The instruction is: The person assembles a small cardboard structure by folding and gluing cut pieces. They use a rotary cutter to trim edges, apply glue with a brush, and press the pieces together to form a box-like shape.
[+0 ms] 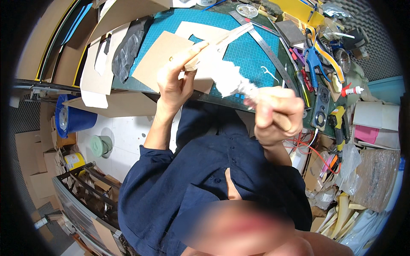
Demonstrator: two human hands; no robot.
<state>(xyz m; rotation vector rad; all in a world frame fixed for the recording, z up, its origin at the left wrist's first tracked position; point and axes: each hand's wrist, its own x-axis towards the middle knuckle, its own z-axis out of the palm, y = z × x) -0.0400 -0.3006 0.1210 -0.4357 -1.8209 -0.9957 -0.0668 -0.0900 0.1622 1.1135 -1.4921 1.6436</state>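
Raised above the near edge of the bench, my left hand point(174, 83) is closed, pinching a thin, light tan strip-like piece point(230, 37) that points up and to the right. Its exact kind is unclear. A fluffy white wad point(230, 79), like tissue or cotton, spreads from beside this piece toward the right. My right hand point(279, 113) is closed round the wad's twisted, narrow end, with its fingers curled and a little blurred. Glare washes out the white material where it meets the tan piece, so I cannot tell whether they are joined.
Beneath my hands lies a teal cutting mat point(252, 55) with flat tan cardboard point(156, 59) and a steel ruler point(269, 53). Crumpled black plastic point(131, 53) is at left. Blue-handled pliers or clamp point(314, 64) sit among tools at right. A blue bucket point(81, 115) stands below left.
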